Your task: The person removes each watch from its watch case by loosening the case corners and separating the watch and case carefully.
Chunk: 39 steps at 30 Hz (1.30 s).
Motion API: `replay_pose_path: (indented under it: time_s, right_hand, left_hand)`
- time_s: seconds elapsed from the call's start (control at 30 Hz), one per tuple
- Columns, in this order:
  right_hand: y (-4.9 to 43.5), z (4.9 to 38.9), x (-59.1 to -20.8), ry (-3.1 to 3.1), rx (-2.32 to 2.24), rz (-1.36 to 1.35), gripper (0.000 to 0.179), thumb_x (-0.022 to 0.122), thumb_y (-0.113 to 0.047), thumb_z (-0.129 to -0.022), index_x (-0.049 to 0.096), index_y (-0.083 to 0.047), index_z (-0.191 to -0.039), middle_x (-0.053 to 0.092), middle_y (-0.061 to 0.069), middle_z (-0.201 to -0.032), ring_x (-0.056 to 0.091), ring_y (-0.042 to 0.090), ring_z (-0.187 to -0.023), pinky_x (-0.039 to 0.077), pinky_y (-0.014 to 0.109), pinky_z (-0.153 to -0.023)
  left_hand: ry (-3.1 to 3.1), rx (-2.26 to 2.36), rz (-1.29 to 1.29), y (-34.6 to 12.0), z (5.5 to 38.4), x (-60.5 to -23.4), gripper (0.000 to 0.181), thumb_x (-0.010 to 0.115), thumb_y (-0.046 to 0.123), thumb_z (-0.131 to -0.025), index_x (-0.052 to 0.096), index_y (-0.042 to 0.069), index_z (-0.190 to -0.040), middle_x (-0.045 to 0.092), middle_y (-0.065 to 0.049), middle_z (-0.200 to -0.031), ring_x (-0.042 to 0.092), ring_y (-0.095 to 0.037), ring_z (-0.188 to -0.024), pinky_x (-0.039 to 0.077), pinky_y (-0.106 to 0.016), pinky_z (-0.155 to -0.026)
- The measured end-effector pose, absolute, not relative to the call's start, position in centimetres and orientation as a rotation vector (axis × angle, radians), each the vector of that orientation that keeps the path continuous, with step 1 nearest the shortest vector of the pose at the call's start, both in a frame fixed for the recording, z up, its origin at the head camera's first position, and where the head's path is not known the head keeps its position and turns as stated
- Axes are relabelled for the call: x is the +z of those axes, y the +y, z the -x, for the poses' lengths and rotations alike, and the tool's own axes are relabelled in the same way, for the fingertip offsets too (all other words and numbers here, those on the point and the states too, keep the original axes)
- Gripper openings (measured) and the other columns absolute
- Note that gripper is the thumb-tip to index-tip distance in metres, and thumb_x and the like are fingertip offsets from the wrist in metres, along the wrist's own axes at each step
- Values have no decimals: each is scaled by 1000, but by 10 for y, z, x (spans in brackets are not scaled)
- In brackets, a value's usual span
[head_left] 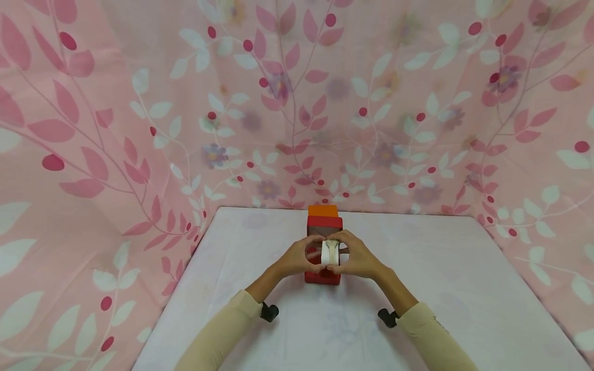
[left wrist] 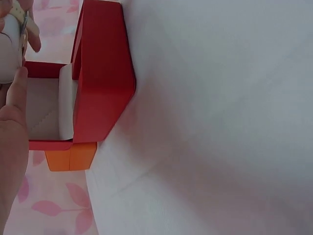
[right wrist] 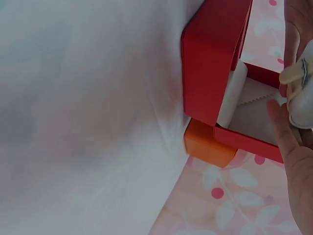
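While the left hand and right hand, fingers curled, grip a white watch cushion from both sides (cream-strapped wristwatch looped round it), it's held above the open red box; orange box behind.

Fingers hold a white cushion near an open red box.

And here's the head camera, up high, looking forward and down across the desk to the floral cloth! Close in and low, the left wrist camera and right wrist camera peer forward, tipped opposite ways, both catching the red box and orange block.
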State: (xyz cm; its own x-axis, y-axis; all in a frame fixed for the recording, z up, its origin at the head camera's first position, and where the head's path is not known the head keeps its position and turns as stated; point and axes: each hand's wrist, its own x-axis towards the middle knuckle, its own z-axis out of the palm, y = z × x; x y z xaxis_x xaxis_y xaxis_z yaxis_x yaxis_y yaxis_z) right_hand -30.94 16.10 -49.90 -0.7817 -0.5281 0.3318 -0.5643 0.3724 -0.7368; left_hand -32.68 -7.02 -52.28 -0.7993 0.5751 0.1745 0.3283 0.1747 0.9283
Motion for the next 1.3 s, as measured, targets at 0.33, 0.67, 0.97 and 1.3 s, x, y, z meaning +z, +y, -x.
replay_pose_path:
  time_s: [0.33,0.67,0.97,1.3]
  right_hand:
    - [156,304,-498,-2585,1444,-928,69,88,-24,-70,53,-18,-129,55,-7,-121,54,16,-104,57,44,-80]
    - [150,303,-500,-2573,1405,-944,70,85,-20,-71,51,-15,-132,53,-6,-125,54,17,-104,58,44,-78]
    - [160,303,-500,-2598,1522,-964,72,88,-31,-71,56,-18,-135,55,-3,-121,55,21,-108,56,47,-82]
    - [172,304,-503,-2601,1704,-1060,70,81,-5,-78,49,0,-140,54,15,-126,52,39,-110,54,52,-84]
  left_hand:
    - [2256,1672,-865,-69,327,-519,72,84,11,-73,48,11,-136,51,-5,-133,55,-29,-122,50,-38,-95]
    - [2220,1709,-864,-75,326,-521,73,80,10,-74,47,12,-139,50,-4,-134,53,-23,-123,49,-38,-96]
    - [2163,1712,-860,-81,326,-527,71,81,9,-76,49,15,-138,49,-3,-138,48,-29,-129,49,-41,-95]
    - [2049,1750,-866,-83,319,-530,67,78,6,-80,50,19,-139,49,0,-140,48,-23,-129,48,-40,-96]
